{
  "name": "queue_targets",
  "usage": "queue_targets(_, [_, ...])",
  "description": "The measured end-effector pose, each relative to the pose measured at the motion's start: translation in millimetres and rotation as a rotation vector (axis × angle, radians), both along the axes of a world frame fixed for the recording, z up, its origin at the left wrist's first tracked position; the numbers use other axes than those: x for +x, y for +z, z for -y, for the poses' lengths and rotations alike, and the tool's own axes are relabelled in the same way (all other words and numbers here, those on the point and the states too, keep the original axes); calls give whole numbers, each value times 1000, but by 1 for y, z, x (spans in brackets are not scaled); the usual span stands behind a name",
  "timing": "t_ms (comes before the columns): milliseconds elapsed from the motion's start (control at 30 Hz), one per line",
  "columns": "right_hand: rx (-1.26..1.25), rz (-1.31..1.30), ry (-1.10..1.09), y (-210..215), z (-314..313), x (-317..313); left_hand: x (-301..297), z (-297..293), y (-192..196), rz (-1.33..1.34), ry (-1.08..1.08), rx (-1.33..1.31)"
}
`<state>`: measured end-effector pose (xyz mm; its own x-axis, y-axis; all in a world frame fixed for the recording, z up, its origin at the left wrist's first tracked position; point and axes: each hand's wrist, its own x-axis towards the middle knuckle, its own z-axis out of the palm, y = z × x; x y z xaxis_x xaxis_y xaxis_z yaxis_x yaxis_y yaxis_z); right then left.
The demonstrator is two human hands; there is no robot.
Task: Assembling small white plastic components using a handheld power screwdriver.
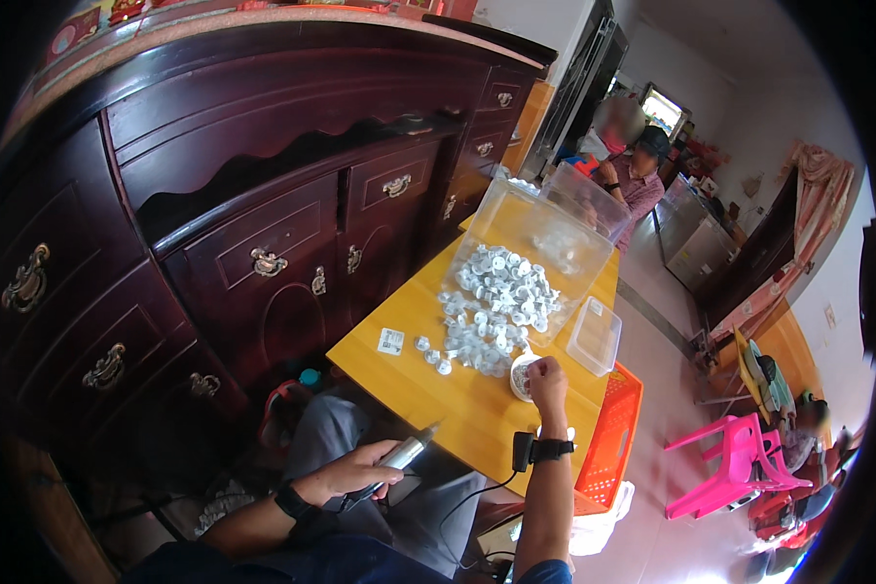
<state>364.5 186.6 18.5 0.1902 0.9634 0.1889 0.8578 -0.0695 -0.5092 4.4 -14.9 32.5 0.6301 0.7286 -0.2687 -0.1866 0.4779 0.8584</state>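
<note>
Two hands working at the yellow table (428, 384).
Left hand (355, 474) is clamping a pen-like tool (399, 457), tip pointing away; right hand (547, 375) fingers are curling shut on a small white part (522, 375) beside the pile of parts (492, 307).

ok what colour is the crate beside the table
Orange crate, by the yellow table's right edge; clearest in the head view.
</note>
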Motion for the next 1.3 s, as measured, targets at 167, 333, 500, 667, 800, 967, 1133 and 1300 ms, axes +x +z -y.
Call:
queue_targets(167, [163, -1102, 55, 17, 42, -47, -2, 0, -15, 21, 15, 49])
queue_targets(333, [4, -1449, 101, -12, 79, -93, 0, -3, -17, 10, 45, 101])
queue_targets(500, [-156, -1659, 209, -34, 97, -130, -6, -6, -18, -60, 43, 111])
queue_targets(667, [-208, -1714, 248, -36, 101, -152, -8, -4, -18, -121, 95, 148])
queue_targets(800, [-222, -1742, 277, -33, 102, -158, -8, -3, -11, -178, 112, 161])
queue_targets(967, [-190, -1700, 325, -35, 102, -162, -13, -5, -12, -192, 94, 208])
queue_targets(1133, [-186, -1693, 269, -38, 101, -164, -14, -7, -14, -179, 95, 185])
queue_targets(1300, [-225, -1685, 276, -32, 102, -166, -19, -8, -15, -84, 108, 100])
